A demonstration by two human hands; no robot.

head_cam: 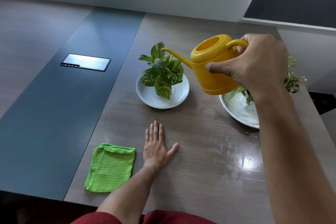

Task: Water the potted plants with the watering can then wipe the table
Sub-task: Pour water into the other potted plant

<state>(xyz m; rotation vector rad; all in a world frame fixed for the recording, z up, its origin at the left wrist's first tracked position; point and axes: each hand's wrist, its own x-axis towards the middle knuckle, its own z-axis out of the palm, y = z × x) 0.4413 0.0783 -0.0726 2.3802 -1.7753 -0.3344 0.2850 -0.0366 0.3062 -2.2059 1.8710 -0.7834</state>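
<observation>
My right hand (254, 63) grips the handle of a yellow watering can (209, 71) held in the air, with my thumb against the can's side. Its spout tip reaches over the leaves of the left potted plant (161, 72), which stands in a white saucer (145, 96). A second plant (292, 78) in a white saucer (234, 109) sits at the right, mostly hidden behind the can and my forearm. Flat on the table lies my left hand (157, 147), fingers straight. A folded green cloth (111, 167) lies just left of that hand.
The wooden table (190, 178) has wet, shiny patches at the front right. A dark panel (63, 114) with a metal cable hatch (85, 62) runs along the left. A wall and window are behind. The table's right edge lies close to the right saucer.
</observation>
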